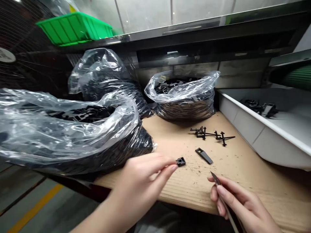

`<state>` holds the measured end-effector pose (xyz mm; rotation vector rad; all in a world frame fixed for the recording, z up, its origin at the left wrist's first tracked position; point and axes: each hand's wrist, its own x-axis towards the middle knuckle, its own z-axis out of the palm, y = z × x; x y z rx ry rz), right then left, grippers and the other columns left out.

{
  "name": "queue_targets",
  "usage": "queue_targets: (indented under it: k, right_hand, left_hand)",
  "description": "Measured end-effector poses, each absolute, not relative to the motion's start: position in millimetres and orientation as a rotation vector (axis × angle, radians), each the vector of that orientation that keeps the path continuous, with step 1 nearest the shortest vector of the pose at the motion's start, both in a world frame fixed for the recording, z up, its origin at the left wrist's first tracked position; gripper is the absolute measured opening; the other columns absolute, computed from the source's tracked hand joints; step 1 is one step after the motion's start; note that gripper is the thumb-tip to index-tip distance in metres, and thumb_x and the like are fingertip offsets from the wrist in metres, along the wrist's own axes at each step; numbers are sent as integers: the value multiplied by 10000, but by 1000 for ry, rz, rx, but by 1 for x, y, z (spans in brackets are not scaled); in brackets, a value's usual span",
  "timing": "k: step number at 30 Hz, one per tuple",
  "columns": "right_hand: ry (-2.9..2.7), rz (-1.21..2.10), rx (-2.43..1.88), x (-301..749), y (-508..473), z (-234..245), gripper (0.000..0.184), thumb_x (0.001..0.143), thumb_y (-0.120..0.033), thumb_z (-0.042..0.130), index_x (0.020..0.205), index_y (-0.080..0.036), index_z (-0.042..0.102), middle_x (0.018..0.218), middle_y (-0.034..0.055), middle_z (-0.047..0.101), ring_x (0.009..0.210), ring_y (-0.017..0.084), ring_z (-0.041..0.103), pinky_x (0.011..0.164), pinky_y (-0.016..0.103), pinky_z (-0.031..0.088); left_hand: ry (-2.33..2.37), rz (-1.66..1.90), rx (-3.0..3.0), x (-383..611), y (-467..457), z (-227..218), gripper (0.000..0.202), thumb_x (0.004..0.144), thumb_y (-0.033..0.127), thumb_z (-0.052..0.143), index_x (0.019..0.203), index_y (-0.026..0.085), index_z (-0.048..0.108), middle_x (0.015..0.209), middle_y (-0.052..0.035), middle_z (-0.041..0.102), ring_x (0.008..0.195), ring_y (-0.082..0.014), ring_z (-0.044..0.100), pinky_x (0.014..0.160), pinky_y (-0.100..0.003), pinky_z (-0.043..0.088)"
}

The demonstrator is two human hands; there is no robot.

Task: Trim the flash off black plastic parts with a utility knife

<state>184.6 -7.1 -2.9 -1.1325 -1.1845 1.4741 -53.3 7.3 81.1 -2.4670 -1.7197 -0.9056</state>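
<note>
Between thumb and fingertips, my left hand [148,181] pinches a small black plastic part [181,161], which has a square opening at its end. At the lower right, my right hand [239,200] is closed around a slim knife [225,204]. Its dark pointed tip is directed up and left, apart from the part. On the tabletop between and beyond my hands lies a flat, elongated black plastic piece [204,156] with a square hole at one end. Farther back are several thin black sprue pieces [212,134] in a loose tangle.
Small black shavings are scattered over the wooden tabletop [175,139]. An open clear bag [182,97] of black parts stands at the back, with larger bags [73,129] at left. A white bin [272,136] borders the right side. A green crate [75,29] sits above.
</note>
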Motion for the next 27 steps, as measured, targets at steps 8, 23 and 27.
queue_targets:
  k: [8,23,27]
  right_hand:
    - [-1097,1426,-1035,182,-12,-4,276,810,-362,556,1009,-191,641,676,24,636,490,117,566,456,232,471]
    - [-1936,485,-1220,171,-21,-3,235,878,-208,419,905,-170,650,636,48,539,593,161,523,532,272,429]
    - [-1939,496,-1223,171,-21,-1,232,879,-200,414,936,-183,638,634,38,535,592,154,526,525,255,427]
  left_hand:
    - [-1783,-588,-2657,3,45,44,120,762,142,575,826,166,674,922,-97,622,926,-287,518,825,-484,393]
    - [-2287,-2025,-2722,6,1,6,184,735,174,631,856,289,709,897,30,699,849,-153,627,790,-203,487]
    - [-2250,-2041,-2702,5,-1,7,244,720,130,635,864,313,709,907,49,702,859,-140,631,791,-178,491]
